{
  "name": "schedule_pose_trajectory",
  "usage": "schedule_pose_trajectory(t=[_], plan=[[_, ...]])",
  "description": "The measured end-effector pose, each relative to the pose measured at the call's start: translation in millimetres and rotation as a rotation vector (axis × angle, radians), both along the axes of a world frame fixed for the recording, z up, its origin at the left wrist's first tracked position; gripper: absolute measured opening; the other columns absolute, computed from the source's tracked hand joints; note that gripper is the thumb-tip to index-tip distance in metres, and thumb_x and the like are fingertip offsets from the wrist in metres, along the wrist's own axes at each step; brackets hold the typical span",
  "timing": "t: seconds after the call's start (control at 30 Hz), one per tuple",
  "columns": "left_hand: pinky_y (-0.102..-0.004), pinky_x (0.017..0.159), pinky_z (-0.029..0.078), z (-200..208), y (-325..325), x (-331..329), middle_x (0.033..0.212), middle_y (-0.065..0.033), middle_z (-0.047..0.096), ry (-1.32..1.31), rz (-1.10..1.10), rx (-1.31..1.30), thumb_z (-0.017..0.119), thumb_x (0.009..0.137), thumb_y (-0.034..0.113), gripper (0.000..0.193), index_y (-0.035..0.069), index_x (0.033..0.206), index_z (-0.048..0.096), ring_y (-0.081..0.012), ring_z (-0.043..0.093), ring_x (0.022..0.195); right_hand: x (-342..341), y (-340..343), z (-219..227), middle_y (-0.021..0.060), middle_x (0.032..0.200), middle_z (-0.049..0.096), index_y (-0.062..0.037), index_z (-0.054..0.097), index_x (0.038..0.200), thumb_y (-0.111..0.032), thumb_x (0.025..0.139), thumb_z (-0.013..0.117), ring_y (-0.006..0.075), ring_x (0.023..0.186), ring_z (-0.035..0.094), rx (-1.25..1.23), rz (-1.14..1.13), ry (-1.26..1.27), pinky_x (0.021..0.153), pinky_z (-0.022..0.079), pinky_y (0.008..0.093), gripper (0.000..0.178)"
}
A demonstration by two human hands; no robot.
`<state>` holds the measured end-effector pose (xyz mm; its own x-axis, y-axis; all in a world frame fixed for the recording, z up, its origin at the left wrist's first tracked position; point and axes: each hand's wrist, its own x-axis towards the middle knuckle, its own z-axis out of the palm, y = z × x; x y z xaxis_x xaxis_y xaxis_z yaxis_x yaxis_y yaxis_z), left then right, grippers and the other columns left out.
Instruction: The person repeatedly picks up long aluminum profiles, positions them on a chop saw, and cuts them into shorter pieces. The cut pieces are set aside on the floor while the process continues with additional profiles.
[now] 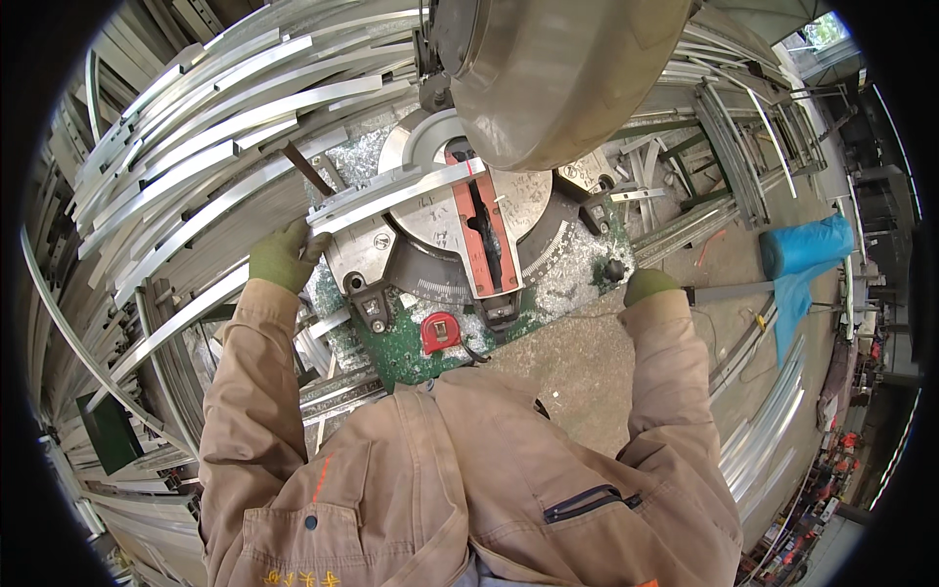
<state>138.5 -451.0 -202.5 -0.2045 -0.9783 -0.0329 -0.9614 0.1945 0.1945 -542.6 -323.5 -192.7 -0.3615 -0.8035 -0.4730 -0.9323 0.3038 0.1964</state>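
Left hand (284, 256) grips aluminium profile (391, 196) (red tape measure (440, 333) nearby).

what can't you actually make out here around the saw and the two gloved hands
- Saw blade: head view, hidden under the big blade guard.
- Right hand: only the glove's back shows; fingers and whatever they touch are out of sight.
- Left hand: fingertips hidden against the aluminium profile it holds on the saw table.
- Angle scale on the table: too small to read.
- Stacked profiles: bent and cut off at the fisheye rim.

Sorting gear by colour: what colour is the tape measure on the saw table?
Red with a black centre, tape measure, head view.
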Motion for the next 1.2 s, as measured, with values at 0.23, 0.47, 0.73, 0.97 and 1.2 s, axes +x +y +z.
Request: schedule_pose_trajectory(t=[0.23,0.47,0.73,0.97,1.2], plan=[[-0.0573,0.087,0.062,0.0,3.2,4.0,0.109,-0.0191,0.083,0.029,0.009,-0.026,0.076,0.115,0.059,0.05,0.009,0.12,0.077,-0.0474,0.08,0.101,17.5,-4.6,2.1,0.0207,0.126,0.089,-0.0102,0.089,0.129,-0.044,0.1,0.084,0.0443,0.122,0.084,-0.276,0.259,-0.258,0.106,0.066,0.0572,0.044],[-0.0575,0.088,0.064,0.8,2.4,0.7,0.109,-0.0215,0.085,0.015,0.005,-0.054,0.076,0.114,0.056,0.047,0.01,0.126,0.078,-0.0476,0.082,0.1,41.8,-15.7,-11.7,0.0287,0.133,0.087,-0.0053,0.088,0.134,-0.059,0.107,0.078,0.0497,0.122,0.083,-0.11,-0.194,-0.033,0.108,0.064,0.0585,0.061],[-0.06,0.099,0.064,21.4,3.9,-4.9,0.123,-0.0208,0.087,-0.016,0.004,0.071,0.064,0.12,0.063,0.056,0.01,0.131,0.076,-0.048,0.081,0.115,33.4,4.3,-11.3,0.0272,0.122,0.088,-0.009,0.083,0.14,-0.062,0.114,0.067,0.0528,0.119,0.082,-0.215,0.056,-0.091,0.105,0.064,0.0621,0.061],[-0.06,0.099,0.063,32.5,10.1,-5.9,0.117,-0.0212,0.087,-0.02,0.051,0.132,0.067,0.118,0.064,0.056,0.01,0.128,0.078,-0.048,0.081,0.113,56.2,-3.2,-39.6,0.0295,0.128,0.088,-0.0045,0.086,0.134,-0.067,0.115,0.062,0.0543,0.124,0.082,-0.246,-0.242,-0.008,0.11,0.063,0.0614,0.069],[-0.0595,0.108,0.062,20.7,-5.5,-3.8,0.121,-0.0206,0.088,-0.033,-0.019,0.116,0.075,0.113,0.064,0.056,0.009,0.12,0.083,-0.0462,0.082,0.118,9.6,-70.7,147.6,0.0282,0.145,0.083,-0.0027,0.077,0.157,-0.05,0.108,0.087,0.0481,0.136,0.079,-0.746,-0.02,-0.176,0.117,0.062,0.0519,0.069]])
